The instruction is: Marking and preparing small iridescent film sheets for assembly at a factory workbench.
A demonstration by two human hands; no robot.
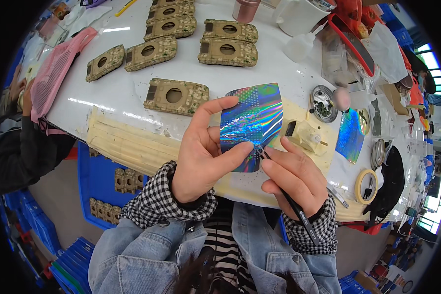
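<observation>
My left hand point(201, 144) grips a shiny holographic sticker sheet point(252, 110) by its left side, thumb in front and fingers behind. The sheet bends and carries rows of tiny marks. In my right hand point(299, 179) is a pair of black tweezers point(299, 213), their tips touching the sheet's lower part beside my left thumb. Whether the tips hold a sticker is too small to tell. Just beyond my left hand lies a camouflage model tank hull point(176, 96) with a round hole in its top.
Several more camouflage hulls point(228, 51) stand farther back. At right are a metal dish point(323, 104) with dark bits, a second holographic sheet point(350, 134) and a tape roll point(366, 186). A pink basket point(63, 73) stands left; a blue tray point(90, 196) sits below the table edge.
</observation>
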